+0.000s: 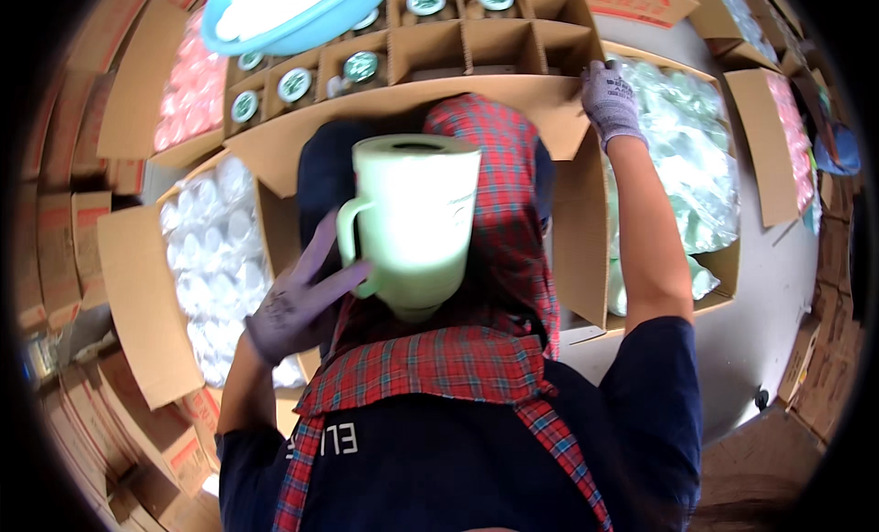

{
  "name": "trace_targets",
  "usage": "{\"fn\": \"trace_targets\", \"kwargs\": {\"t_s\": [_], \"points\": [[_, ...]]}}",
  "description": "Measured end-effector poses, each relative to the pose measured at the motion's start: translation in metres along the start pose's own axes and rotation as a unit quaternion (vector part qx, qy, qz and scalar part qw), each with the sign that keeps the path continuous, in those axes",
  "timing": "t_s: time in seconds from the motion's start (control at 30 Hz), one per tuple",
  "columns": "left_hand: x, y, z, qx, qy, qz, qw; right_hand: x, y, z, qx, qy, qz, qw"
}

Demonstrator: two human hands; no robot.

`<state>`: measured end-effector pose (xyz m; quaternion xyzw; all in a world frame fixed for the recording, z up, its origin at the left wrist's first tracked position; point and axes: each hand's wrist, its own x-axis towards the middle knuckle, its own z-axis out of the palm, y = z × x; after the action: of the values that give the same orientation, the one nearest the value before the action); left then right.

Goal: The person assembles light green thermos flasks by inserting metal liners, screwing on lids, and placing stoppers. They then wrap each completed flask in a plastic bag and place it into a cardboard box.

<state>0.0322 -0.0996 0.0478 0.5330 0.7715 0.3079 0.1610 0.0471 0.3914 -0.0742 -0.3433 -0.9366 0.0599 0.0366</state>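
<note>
A pale green pitcher (417,216) with a side handle leans over my lap, its round top facing away from me. My left hand (298,298), in a grey-purple glove, is beside its handle. Its fingers are stretched and spread, and one touches the handle's lower end. At the near right corner of the divided carton (403,97), my right hand (611,97), gloved alike, has its fingers curled over the cardboard edge. Several green-topped jars (295,85) stand in the carton's compartments; other compartments hold none.
A blue basin (293,28) with white contents overlaps the carton's far left. Left stand cartons of clear wrapped pieces (215,248) and pink wrapped pieces (190,88). Pale green bagged pieces (678,157) fill a carton on the right. Stacked cartons (69,248) line the sides.
</note>
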Motion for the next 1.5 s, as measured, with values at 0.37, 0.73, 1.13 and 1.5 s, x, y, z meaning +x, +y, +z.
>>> {"fn": "trace_targets", "kwargs": {"t_s": [0.37, 0.73, 1.13, 1.5], "points": [[0.051, -0.020, -0.010, -0.179, 0.169, 0.091, 0.965, 0.013, 0.006, -0.029, -0.029, 0.247, -0.166, 0.954], [0.028, -0.049, 0.030, -0.457, 0.220, -0.038, 0.861, -0.054, -0.055, -0.094, -0.027, 0.191, -0.277, 0.941], [-0.012, -0.101, -0.002, -0.500, 0.205, -0.180, 0.822, -0.249, -0.032, 0.305, -0.141, -0.655, -0.341, 0.660], [-0.014, -0.130, -0.022, -0.484, 0.208, -0.236, 0.817, -0.168, -0.163, 0.380, 0.539, -0.274, -0.056, 0.794]]}}
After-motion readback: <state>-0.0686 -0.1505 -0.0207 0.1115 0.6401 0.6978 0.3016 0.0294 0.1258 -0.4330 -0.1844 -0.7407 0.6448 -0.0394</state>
